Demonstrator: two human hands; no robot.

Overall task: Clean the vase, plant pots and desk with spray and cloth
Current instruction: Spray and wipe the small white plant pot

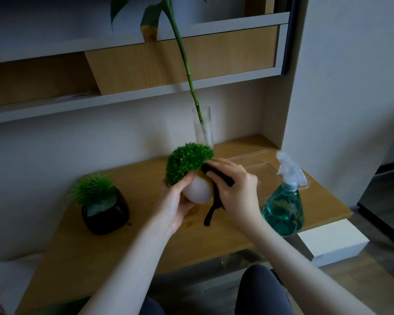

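My left hand (176,201) grips a round white plant pot (197,190) topped with bushy green foliage, tilted and lifted above the wooden desk (146,246). My right hand (234,185) holds a black cloth (216,198) pressed against the pot's rim on its right side; a strip of the cloth hangs down toward the desk. A black pot with a spiky green plant (105,210) stands at the left. Behind the white pot is a clear glass vase (203,126) with a tall green stalk. A spray bottle of blue-green liquid (283,210) stands at the right.
A clear plastic tray (259,160) lies on the desk behind the spray bottle. Shelves with wooden panels (180,62) overhang the desk. A wall (339,76) closes the right side. A white box (332,243) sits below the desk's right edge. My knees show beneath the desk front.
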